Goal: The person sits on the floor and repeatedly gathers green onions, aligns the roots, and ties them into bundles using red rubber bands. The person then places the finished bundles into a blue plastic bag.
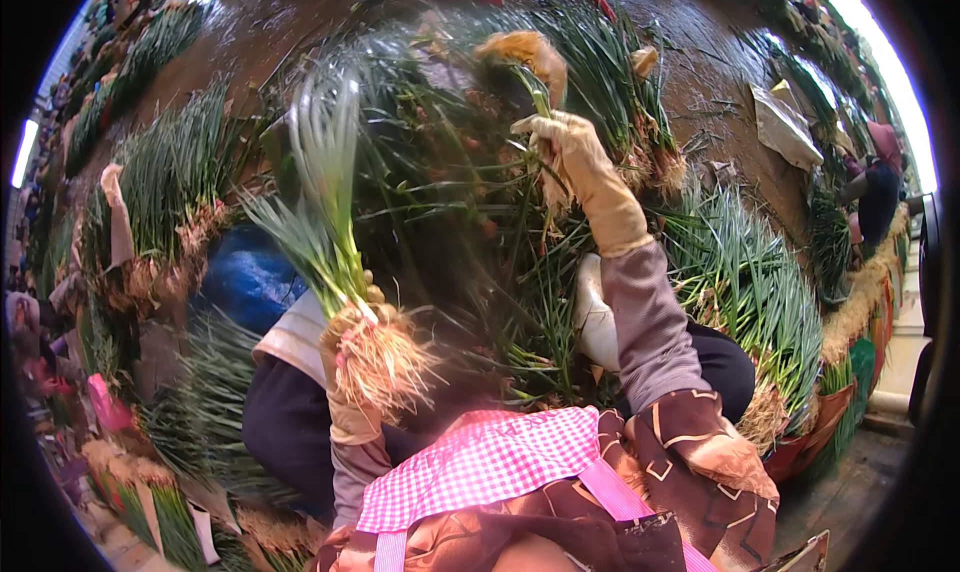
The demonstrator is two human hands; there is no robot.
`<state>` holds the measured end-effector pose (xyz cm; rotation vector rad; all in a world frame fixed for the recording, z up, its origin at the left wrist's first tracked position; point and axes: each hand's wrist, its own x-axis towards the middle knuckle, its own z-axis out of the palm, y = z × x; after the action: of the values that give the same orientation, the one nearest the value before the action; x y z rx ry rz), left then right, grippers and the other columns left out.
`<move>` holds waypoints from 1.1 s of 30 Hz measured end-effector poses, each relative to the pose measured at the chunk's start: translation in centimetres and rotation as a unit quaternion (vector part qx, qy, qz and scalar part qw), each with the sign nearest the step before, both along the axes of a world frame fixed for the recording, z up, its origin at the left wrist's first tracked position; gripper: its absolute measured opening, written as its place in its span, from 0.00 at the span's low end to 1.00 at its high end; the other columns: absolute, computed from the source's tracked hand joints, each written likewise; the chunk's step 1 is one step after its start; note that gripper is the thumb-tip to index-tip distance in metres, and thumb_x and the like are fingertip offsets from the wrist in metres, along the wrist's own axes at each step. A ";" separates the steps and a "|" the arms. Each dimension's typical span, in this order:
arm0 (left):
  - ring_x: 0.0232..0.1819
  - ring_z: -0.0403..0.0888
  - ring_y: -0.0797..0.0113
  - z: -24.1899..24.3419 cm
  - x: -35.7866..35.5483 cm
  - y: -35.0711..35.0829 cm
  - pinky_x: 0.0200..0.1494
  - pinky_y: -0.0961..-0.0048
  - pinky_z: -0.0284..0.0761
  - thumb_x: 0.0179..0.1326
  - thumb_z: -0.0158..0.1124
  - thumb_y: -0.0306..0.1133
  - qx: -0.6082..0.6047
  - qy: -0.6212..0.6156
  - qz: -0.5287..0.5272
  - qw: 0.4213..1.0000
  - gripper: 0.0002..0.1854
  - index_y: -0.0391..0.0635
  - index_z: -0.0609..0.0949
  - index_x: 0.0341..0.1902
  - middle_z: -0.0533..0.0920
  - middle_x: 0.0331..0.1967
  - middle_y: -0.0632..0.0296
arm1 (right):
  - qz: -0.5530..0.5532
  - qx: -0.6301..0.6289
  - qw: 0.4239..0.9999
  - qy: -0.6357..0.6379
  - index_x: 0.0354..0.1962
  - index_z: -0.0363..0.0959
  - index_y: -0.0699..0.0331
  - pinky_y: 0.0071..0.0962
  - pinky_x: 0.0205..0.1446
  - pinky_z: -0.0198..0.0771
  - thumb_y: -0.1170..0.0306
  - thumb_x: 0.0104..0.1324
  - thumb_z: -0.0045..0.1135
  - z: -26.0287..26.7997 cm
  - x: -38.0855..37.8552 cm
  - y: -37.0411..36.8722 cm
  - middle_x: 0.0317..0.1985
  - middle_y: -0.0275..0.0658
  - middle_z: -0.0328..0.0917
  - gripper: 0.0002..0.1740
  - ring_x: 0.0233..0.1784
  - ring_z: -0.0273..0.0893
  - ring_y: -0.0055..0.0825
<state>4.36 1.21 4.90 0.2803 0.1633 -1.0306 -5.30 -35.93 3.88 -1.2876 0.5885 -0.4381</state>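
A bunch of spring onions (337,234) stands up from my gloved left hand (352,317), its pale hairy roots (382,362) turned towards me and its green tops pointing away. My right hand (559,141), in a tan rubber glove, reaches out ahead. Its fingers are closed on a few spring onion stems (541,101), with roots dangling below the palm. Between my knees lies a loose heap of spring onions (450,189), partly blurred. A white boot (598,317) shows beside my right forearm.
Bundled spring onions lie to the left (172,167) and to the right (742,264). A blue plastic item (251,276) sits by my left knee. Beyond the heap runs a wet brown floor (705,62), with a white sack (784,126) on it. Another person (877,189) is at the far right.
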 end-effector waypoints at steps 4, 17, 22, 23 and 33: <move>0.39 0.79 0.59 -1.2 0.8 0.5 0.45 0.60 0.76 0.56 0.58 0.32 0.116 -0.104 -0.003 0.988 0.25 0.36 0.71 0.58 0.80 0.41 0.55 | 0.069 0.133 0.982 0.114 0.35 0.77 0.71 0.25 0.32 0.72 0.71 0.62 0.55 -2.2 0.5 7.0 0.29 0.42 0.81 0.09 0.27 0.76 0.25; 0.43 0.80 0.58 -3.0 0.7 1.3 0.56 0.55 0.73 0.57 0.57 0.33 0.074 -0.018 -0.025 0.997 0.23 0.36 0.73 0.56 0.81 0.45 0.54 | 0.176 0.251 0.951 -0.048 0.40 0.74 0.69 0.17 0.27 0.58 0.57 0.72 0.43 -0.9 -2.5 11.1 0.22 0.26 0.68 0.21 0.23 0.61 0.15; 0.38 0.81 0.62 -2.5 -0.8 0.9 0.47 0.67 0.77 0.56 0.58 0.31 0.102 -0.012 -0.037 0.994 0.12 0.37 0.78 0.42 0.82 0.37 0.54 | 0.160 0.275 0.940 -0.122 0.52 0.69 0.73 0.28 0.49 0.71 0.61 0.69 0.49 -2.5 -0.5 17.6 0.44 0.40 0.78 0.23 0.44 0.75 0.26; 0.37 0.82 0.62 -2.6 -1.1 0.8 0.46 0.65 0.79 0.55 0.60 0.31 0.132 -0.054 -0.036 0.989 0.12 0.38 0.78 0.42 0.83 0.37 0.54 | 0.175 0.328 0.920 -0.123 0.53 0.69 0.72 0.25 0.48 0.71 0.61 0.68 0.50 -3.0 -0.3 18.9 0.45 0.39 0.77 0.24 0.43 0.75 0.24; 0.33 0.81 0.61 -4.3 -1.8 -0.1 0.40 0.63 0.81 0.55 0.63 0.29 0.111 0.025 -0.076 0.991 0.10 0.39 0.77 0.39 0.81 0.31 0.57 | 0.030 0.052 0.996 0.063 0.39 0.78 0.62 0.25 0.35 0.69 0.61 0.68 0.53 -4.5 3.6 18.2 0.34 0.30 0.78 0.13 0.34 0.71 0.17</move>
<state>2.56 1.14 0.56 0.4751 0.3067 -1.1734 -1.72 -17.74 -0.57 -1.2360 0.6682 -0.2742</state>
